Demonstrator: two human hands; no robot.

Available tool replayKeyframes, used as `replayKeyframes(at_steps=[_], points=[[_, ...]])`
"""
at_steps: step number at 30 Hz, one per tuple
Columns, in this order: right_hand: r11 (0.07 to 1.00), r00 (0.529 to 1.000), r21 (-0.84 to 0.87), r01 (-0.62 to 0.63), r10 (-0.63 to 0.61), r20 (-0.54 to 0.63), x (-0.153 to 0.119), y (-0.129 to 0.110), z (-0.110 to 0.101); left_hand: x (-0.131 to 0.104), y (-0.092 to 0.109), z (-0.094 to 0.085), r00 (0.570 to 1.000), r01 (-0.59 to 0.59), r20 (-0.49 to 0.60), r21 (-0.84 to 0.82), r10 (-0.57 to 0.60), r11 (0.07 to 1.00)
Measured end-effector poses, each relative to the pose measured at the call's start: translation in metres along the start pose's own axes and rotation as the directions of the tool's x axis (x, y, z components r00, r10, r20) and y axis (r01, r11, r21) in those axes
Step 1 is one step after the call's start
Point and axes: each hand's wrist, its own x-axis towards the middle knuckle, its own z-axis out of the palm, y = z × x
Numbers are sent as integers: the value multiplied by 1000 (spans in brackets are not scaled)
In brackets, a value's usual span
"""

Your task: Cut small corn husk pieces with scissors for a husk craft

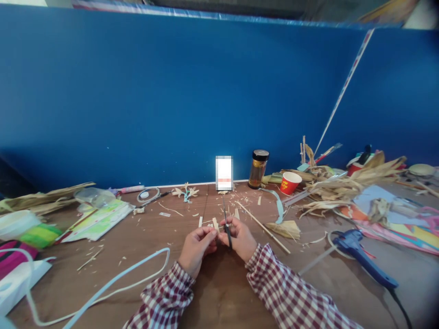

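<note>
Smooth blue partition [171, 91] as bkgd, w/ a brown wood-look table [212, 297] below it, surface littered w/ pale fibrous scraps [245, 198]. L hand [196, 249] has thumb & fingers pinched on a small flat pale strip [216, 223], its end sticking up above the fingertips; R hand [243, 240] has fingers curled round dark-handled scissors [228, 232], slim blade pointing away, just beside the strip. Both hands meet low-centre, cuffs in maroon/white check cloth. Straight thin stick [264, 227] lies diag. beyond R hand, near a dry, ribbed husk pc [285, 229]. Farther back: star-shaped husk item [185, 193] w/ blue tie, black-lidded jar [258, 171] upright w/ amber contents, red paper cup [290, 184]. Papery, crinkled husks [363, 180] heap at R. Blue glue gun [368, 262] rests R of the R sleeve; pale looped cord [120, 273] crosses the L side, nr the L sleeve.
</note>
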Motion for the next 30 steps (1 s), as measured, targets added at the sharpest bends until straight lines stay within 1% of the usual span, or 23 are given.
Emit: replayKeyframes(at_steps=[7, 14, 19, 24, 28, 30], points=[[1000, 1000, -25, -16, 15, -18, -3, -5, 4, 2, 1, 0, 1000, -2, -27, 40, 3, 999], [999, 1000, -37, 13, -14, -10, -2, -3, 3, 0, 3, 0, 1000, 27, -4, 89, -27, 996], [999, 1000, -50, 11, -11, 3, -2, -2, 4, -1, 6, 0, 1000, -9, -20, 57, 10, 998], [999, 992, -31, 21, -17, 121, -3, 4, 5, 0, 13, -4, 995, -58, -84, -55, 53, 997], [997, 971, -77, -8, 26, 238, -8, 5, 6, 0, 19, -6, 988, -83, -139, -78, 71, 994], [995, 961, -99, -17, 44, 274, -10, 4, 7, 1, 21, -6, 984, -86, -165, -90, 71, 992]])
